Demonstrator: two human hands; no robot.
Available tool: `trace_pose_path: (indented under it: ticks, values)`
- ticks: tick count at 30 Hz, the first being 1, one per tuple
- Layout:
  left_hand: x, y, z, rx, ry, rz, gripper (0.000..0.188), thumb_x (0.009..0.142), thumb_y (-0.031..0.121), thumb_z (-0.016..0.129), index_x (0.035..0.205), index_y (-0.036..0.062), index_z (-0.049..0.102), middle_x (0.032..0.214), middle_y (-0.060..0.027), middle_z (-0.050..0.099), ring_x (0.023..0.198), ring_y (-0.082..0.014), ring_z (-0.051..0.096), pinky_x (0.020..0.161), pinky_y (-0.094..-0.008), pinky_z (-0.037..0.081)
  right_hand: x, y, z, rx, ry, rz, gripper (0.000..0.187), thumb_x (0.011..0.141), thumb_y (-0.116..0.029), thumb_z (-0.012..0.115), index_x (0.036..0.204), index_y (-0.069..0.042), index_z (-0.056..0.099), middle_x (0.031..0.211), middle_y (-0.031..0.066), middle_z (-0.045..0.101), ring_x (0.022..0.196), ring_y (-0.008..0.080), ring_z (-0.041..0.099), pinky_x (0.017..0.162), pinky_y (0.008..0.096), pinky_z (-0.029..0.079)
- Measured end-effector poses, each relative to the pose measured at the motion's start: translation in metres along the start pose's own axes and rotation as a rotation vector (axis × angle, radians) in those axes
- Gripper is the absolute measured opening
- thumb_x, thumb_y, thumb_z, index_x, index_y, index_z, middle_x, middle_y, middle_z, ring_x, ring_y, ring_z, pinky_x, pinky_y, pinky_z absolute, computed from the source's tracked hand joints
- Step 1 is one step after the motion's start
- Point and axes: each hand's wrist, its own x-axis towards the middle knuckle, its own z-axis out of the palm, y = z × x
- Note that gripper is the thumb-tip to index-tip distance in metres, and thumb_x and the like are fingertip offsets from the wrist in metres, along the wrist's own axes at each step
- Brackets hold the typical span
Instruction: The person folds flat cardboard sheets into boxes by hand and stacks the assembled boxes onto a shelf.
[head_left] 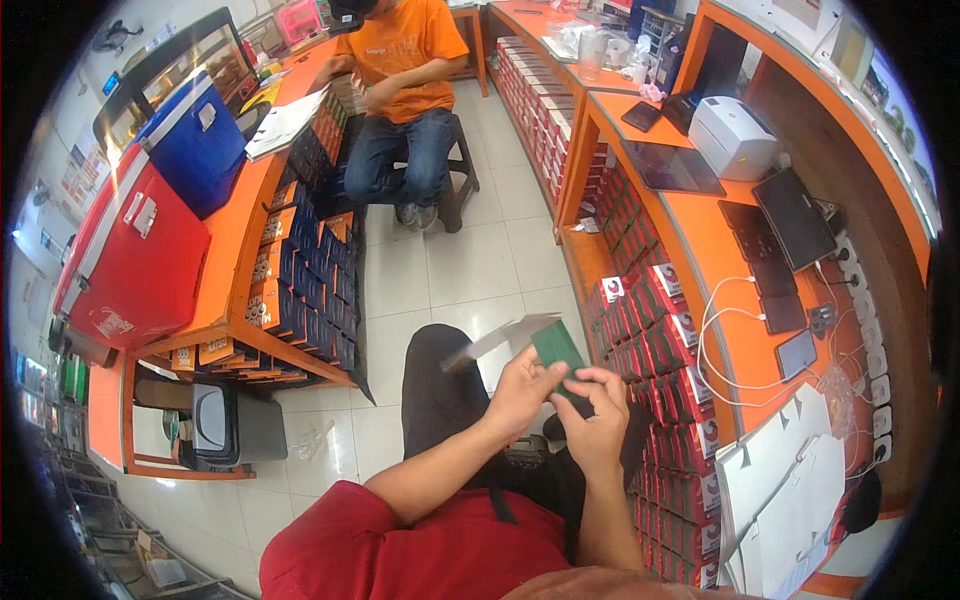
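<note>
Above my lap I hold a piece of thin cardboard [556, 345], green on one face, with a pale grey-white flap that sticks out to the left. My left hand [522, 398] is closed on its lower edge, thumb on the green face. At the green part's lower right corner, the fingers of my right hand [597, 412] pinch the same piece. The flap is slightly blurred, and my fingers cover part of the lower edge.
Stacked red-and-dark boxes [665, 400] fill the shelf at my right. Above them, the orange table [690, 215] bears a white printer [735, 138], phones, cables and white sheets [785, 490]. At left stand a red cooler [135, 250] and blue cooler [195, 140]. A person [405, 90] sits ahead.
</note>
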Motion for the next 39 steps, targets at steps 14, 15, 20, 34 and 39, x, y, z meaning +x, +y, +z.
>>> trace_pose_path:
  ticks: [14,15,20,34,39]
  values:
    - [-0.007,0.090,-0.008,1.100,-0.885,-0.084,0.032,0.095,0.015,0.071,0.121,0.0024,0.057,0.082,-0.0244,0.066,0.080,-0.0443,0.065,0.070,-0.0493,0.047,0.021,0.017,-0.068,0.377,-0.464,0.084,0.045,0.085,-0.022,0.081,0.128,-0.010,0.073,0.153,0.0164,0.050,0.138,0.0331,0.047,0.117,0.0450,0.035]
    - [-0.007,0.093,-0.008,1.099,-0.896,-0.075,0.032,0.095,0.015,0.071,0.121,0.0024,0.057,0.082,-0.0244,0.066,0.080,-0.0443,0.065,0.070,-0.0493,0.047,0.021,0.018,-0.067,0.377,-0.458,0.087,0.045,0.085,-0.022,0.081,0.128,-0.010,0.073,0.153,0.0164,0.050,0.138,0.0331,0.047,0.117,0.0450,0.035]
    - [-0.007,0.094,-0.010,1.163,-1.058,-0.057,0.036,0.095,0.015,0.069,0.127,0.0039,0.056,0.086,-0.0254,0.068,0.085,-0.0459,0.067,0.071,-0.0510,0.048,0.014,0.036,-0.054,0.553,-0.551,0.159,0.047,0.077,-0.016,0.087,0.121,-0.008,0.073,0.152,0.0150,0.051,0.138,0.0304,0.048,0.117,0.0439,0.035]
    - [-0.002,0.069,-0.025,1.259,-0.491,0.765,0.056,0.077,0.014,0.085,0.130,0.0132,0.065,0.113,-0.0113,0.059,0.110,-0.0320,0.058,0.105,-0.0496,0.043,0.014,0.024,-0.036,0.446,0.063,0.176,0.033,0.076,-0.002,0.081,0.107,-0.006,0.070,0.152,0.0181,0.043,0.141,0.0337,0.043,0.113,0.0451,0.042]
    - [-0.001,0.073,-0.029,1.165,-0.529,0.931,0.044,0.078,0.006,0.082,0.120,0.0126,0.073,0.115,-0.0114,0.058,0.114,-0.0323,0.057,0.112,-0.0526,0.039,0.026,0.008,-0.041,0.072,-0.106,-0.064,0.037,0.072,-0.009,0.089,0.103,-0.007,0.071,0.145,0.0216,0.053,0.130,0.0378,0.051,0.106,0.0468,0.044]
